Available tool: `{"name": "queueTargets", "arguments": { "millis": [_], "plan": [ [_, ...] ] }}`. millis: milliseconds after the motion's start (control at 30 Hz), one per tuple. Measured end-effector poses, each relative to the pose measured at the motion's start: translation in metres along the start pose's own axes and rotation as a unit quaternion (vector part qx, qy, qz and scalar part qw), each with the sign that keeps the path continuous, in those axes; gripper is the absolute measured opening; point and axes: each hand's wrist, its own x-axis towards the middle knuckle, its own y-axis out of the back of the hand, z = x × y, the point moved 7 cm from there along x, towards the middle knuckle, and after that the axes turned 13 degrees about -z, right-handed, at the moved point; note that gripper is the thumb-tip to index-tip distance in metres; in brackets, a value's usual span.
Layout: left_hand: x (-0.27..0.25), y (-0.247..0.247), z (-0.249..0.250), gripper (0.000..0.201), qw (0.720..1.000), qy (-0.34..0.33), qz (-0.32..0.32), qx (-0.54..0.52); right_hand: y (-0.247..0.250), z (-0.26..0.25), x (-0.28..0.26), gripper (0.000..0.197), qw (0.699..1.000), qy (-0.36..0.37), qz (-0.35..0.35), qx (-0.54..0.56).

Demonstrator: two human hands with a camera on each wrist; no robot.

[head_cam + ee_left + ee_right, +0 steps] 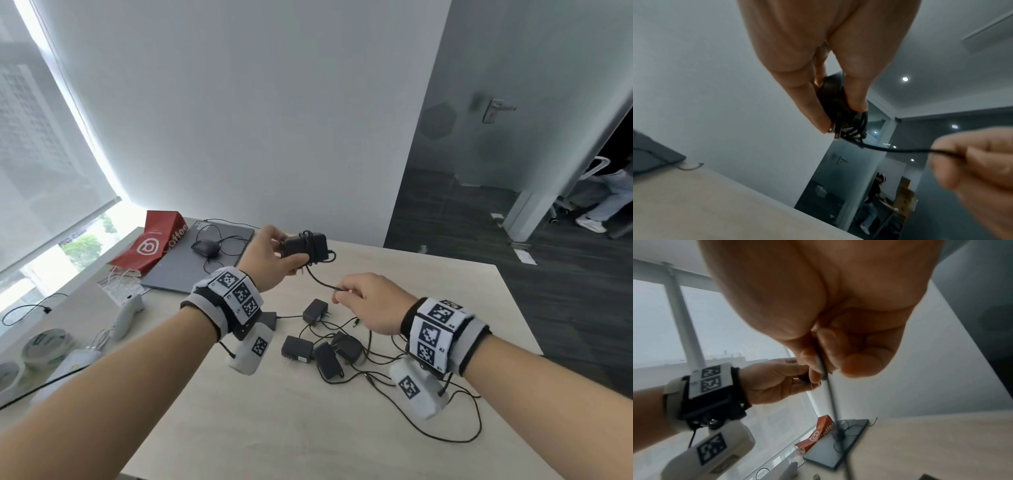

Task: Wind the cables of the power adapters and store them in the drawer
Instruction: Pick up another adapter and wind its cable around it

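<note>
One small black plastic power adapter [305, 247] sits pinched in the left hand [274, 257], raised over the pale wooden table [274, 428] so turns can go round its body. The right hand [371, 303] pinches its thin black cable [320, 281], keeping the tail taut. Four loose black adapters [322, 342] wait below, unwound.

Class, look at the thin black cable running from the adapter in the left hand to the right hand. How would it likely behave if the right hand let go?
The cable sags in a curve between the left hand and right hand, so it is probably floppy and would droop. The turns already around the adapter look loose, so they might spring undone. It seems light: a pinch holds it.
</note>
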Motion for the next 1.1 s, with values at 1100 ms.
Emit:
{"name": "queueTargets", "arguments": {
  "millis": [1100],
  "plan": [
    [-0.032, -0.065, 0.035, 0.052, 0.914, -0.072, -0.25, -0.312, 0.028, 0.015, 0.008, 0.026, 0.972, 0.056, 0.168, 0.152]
  ]
}}
